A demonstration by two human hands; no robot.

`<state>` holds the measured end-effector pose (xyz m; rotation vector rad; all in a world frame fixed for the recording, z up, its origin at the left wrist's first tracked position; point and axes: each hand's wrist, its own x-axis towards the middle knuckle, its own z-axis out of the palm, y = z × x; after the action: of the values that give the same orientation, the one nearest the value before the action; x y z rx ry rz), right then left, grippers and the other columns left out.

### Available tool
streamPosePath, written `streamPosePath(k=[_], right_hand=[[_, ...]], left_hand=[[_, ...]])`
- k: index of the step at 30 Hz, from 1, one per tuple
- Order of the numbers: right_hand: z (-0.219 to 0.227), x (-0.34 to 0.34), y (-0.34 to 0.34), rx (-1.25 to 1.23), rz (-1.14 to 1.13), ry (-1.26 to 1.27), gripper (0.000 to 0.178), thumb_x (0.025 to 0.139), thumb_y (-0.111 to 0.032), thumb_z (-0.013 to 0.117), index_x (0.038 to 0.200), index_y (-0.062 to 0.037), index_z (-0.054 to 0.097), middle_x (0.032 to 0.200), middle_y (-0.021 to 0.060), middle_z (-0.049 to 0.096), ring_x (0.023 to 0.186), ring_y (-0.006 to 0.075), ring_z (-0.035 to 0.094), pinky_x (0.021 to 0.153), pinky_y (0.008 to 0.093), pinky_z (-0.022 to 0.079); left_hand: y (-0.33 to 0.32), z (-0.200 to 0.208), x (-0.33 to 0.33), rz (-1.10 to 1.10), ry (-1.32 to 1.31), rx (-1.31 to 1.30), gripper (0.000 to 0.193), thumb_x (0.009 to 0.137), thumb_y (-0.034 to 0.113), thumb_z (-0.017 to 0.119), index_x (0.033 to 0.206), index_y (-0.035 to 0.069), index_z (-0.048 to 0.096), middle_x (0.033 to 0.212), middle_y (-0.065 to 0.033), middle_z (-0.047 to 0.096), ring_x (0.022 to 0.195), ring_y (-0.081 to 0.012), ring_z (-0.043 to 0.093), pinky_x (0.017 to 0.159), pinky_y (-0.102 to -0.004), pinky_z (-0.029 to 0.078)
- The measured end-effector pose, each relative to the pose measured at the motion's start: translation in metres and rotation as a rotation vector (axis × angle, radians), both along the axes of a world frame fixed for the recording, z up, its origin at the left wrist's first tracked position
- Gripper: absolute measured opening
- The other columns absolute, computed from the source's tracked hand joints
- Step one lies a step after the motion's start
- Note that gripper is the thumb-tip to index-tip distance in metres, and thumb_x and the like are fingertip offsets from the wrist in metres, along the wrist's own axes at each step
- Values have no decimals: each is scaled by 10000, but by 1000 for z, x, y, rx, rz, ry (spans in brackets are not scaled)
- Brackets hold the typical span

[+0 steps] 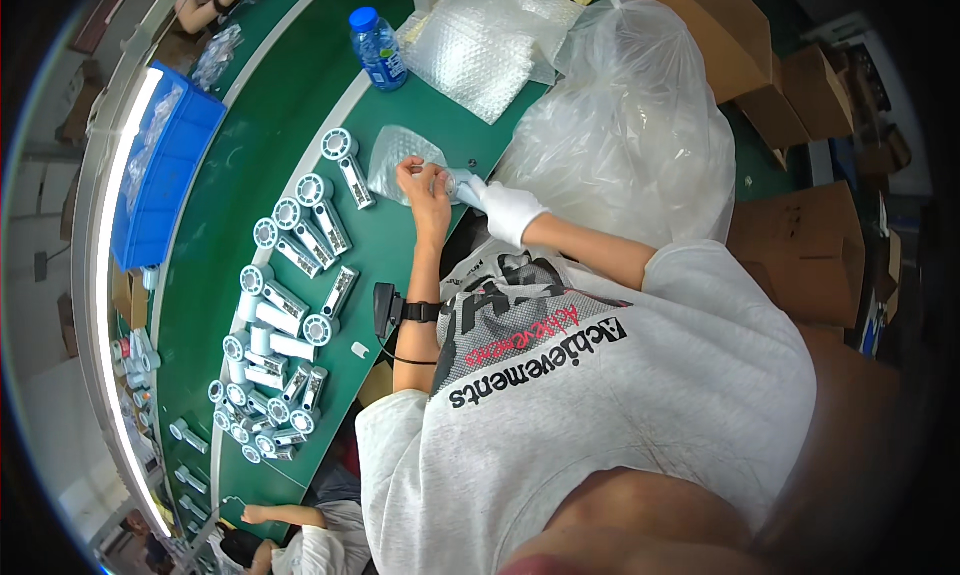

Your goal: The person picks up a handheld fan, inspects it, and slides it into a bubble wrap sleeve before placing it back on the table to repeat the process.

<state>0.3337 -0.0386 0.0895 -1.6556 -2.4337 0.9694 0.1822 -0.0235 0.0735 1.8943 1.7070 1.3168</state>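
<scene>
My bare left hand (425, 187) is at the table edge with its fingers curled on the mouth of a clear bubble-wrap bag (400, 153). My right hand (508, 211), in a white glove, closes around a pale blue-white handheld fan (461, 186) right beside the left fingers. Part of that fan is hidden by the fingers and the bag, so how far it sits inside I cannot tell. To the left, a white handheld fan (350, 170) with a round grille lies alone near the bag. Several more handheld fans (275, 293) lie in a spread-out group further down the green table.
A blue-capped bottle (378, 50) stands beyond the bag, next to stacked bubble-wrap bags (480, 50). A big translucent plastic sack (630, 115) bulges at the right, near cardboard boxes (800, 245). Across the green belt (225, 175) sits a blue bin (165, 175). Another person (310, 540) works at lower left.
</scene>
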Motion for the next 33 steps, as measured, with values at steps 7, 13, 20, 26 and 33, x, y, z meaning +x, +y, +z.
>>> streamPosePath(k=[7,13,20,26,33], right_hand=[[35,32,40,-785,-508,951,368,733,-149,580,1056,-47,439,729,87,554,457,159,550,344,264,428],[50,57,22,-635,-450,1078,339,742,-167,575,1018,-17,451,691,78,543,433,154,539,328,241,409],[-4,20,6,-541,-532,988,440,754,-181,553,1135,-23,401,693,107,550,509,200,565,416,299,450],[1,1,-3,43,-441,303,535,714,-100,522,1207,-20,328,752,225,559,699,374,581,616,466,464],[33,-6,16,120,-142,-69,487,744,-126,502,1193,-30,337,797,203,556,677,356,584,559,433,465]], left_hand=[[-25,1,-19,117,-380,-271,62,760,39,537,779,-20,542,916,-154,432,768,-292,459,688,-357,398],[18,-40,-9,59,9,-280,116,777,86,531,763,-25,564,664,-154,501,642,-297,506,600,-364,422],[48,-57,-3,82,-319,-552,143,789,97,517,718,-24,546,488,-110,452,497,-255,494,504,-369,402],[43,-43,10,233,-999,-724,151,800,87,504,699,-20,538,448,-62,411,461,-191,469,462,-313,373],[31,9,24,56,-146,94,30,735,45,566,761,31,568,870,-119,470,804,-252,441,732,-347,348]])
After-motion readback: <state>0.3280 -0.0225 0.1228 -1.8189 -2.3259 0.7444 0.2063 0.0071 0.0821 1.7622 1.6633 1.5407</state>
